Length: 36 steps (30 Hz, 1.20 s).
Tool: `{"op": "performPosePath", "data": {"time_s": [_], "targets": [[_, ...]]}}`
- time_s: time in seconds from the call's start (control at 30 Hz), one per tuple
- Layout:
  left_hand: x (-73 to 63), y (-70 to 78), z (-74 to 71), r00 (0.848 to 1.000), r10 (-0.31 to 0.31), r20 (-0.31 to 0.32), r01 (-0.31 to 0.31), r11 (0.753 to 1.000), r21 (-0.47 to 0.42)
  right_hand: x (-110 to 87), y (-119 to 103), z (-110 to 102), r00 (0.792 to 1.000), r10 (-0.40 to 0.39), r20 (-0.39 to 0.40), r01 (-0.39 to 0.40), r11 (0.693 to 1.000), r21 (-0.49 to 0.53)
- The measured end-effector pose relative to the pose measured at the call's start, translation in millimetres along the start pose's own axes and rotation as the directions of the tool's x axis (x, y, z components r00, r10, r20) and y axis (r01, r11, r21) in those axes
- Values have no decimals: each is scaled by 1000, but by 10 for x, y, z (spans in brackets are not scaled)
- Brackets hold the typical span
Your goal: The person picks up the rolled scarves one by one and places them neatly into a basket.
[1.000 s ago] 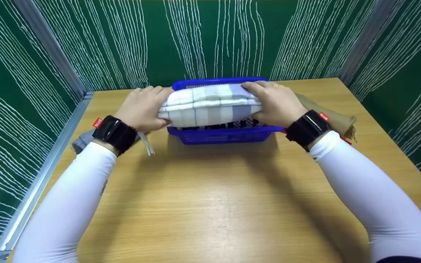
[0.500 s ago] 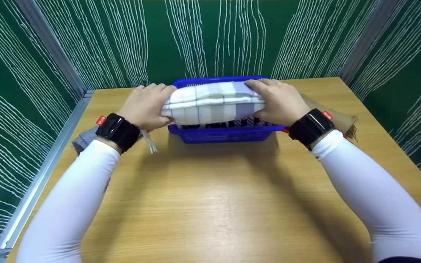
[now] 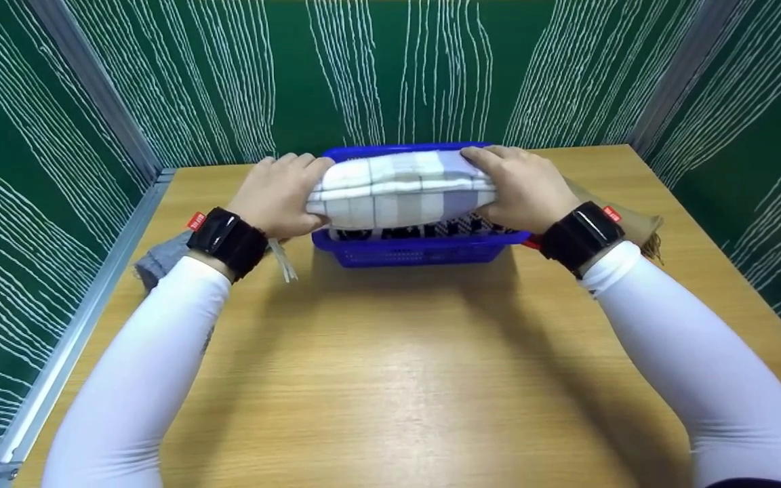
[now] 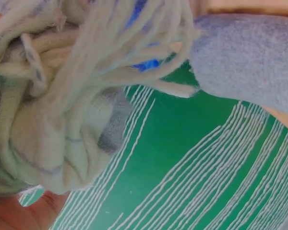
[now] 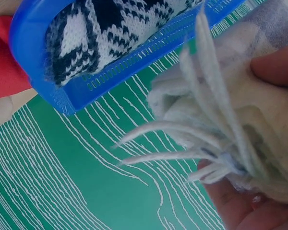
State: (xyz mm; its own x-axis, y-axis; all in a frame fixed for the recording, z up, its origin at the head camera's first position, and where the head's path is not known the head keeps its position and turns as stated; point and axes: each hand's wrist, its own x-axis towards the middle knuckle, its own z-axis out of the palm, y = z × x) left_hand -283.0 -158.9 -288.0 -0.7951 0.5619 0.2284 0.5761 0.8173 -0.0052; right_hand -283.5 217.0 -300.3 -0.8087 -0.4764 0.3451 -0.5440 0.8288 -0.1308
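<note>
A rolled plaid scarf (image 3: 397, 196) in white, beige and lavender is held level between both hands above a blue plastic basket (image 3: 417, 257). My left hand (image 3: 281, 195) grips its left end; my right hand (image 3: 529, 190) grips the right end, thumbs on the near side. Pale fringe (image 5: 213, 100) hangs loose from the roll in the right wrist view. Inside the basket lies a black-and-white patterned knit (image 5: 125, 33), partly hidden under the scarf in the head view. The left wrist view shows the bunched scarf end (image 4: 48, 129) close up.
A grey rolled cloth (image 3: 163, 257) lies at the table's left, partly behind the left forearm. To the right are a khaki fringed scarf (image 3: 624, 220) and a red cloth (image 5: 7, 57). Green walls (image 3: 295, 61) with white lines enclose the wooden table (image 3: 390, 366).
The scarf has shifted slightly right and a little up, the left hand moving right with it. The right hand has moved only a little. Both keep their grip.
</note>
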Motion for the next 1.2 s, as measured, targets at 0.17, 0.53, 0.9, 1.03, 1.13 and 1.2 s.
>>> {"op": "performPosePath", "data": {"time_s": [0.17, 0.53, 0.9, 1.03, 1.13, 1.2], "targets": [[46, 9, 13, 1000, -3, -6, 3, 1000, 5, -10, 28, 2, 1000, -3, -19, 3, 1000, -1], [121, 41, 19, 1000, -4, 11, 4, 1000, -2, -29, 84, -26, 1000, 11, -19, -11, 1000, 5], [222, 75, 64, 1000, -1, 19, 1, 1000, -3, -65, 134, -67, 998, 55, 5, -55, 998, 22], [250, 78, 82, 1000, 2, 10, -2, 1000, -2, -63, 151, -71, 998, 58, 3, -58, 998, 21], [280, 85, 88, 1000, 6, 6, -6, 1000, 0, -66, 165, -80, 998, 57, -8, -57, 998, 23], [302, 94, 90, 1000, 5, 5, -5, 1000, -1, -69, 174, -86, 998, 62, -12, -62, 998, 27]]}}
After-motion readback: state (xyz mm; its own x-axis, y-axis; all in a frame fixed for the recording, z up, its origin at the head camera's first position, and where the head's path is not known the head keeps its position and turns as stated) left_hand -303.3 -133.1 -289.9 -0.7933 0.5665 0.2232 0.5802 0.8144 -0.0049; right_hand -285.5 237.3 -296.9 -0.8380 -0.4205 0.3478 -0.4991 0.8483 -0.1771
